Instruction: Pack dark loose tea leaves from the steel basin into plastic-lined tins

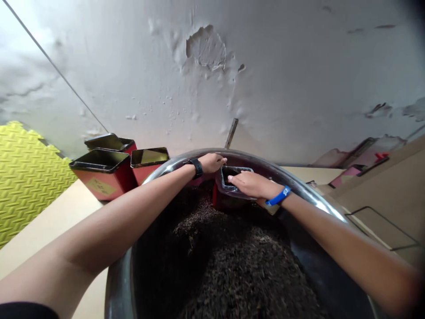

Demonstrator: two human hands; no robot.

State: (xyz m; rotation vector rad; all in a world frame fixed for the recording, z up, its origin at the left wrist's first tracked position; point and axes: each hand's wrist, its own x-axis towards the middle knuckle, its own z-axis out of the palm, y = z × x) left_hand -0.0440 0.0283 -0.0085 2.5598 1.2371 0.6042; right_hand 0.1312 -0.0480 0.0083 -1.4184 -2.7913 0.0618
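A red tin (229,200) stands among dark loose leaves, which look like tea (252,266), at the far side of a large round metal tub (172,165). A clear plastic bag (229,189) lines the tin and folds out over its rim. My left hand (212,163), with a black watch at the wrist, pinches the bag at the tin's far left corner. Over the tin's mouth lies my right hand (250,184), a blue band on its wrist. Its fingers are stretched out, the tips reaching into the opening; the far fingers are partly hidden.
Left of the tub, red tins with paper labels (102,177) stand on a pale table (49,230), a lid resting on one. A yellow foam mat (26,177) leans at far left. Cardboard (392,195) stands at right. A peeling wall (282,88) rises behind.
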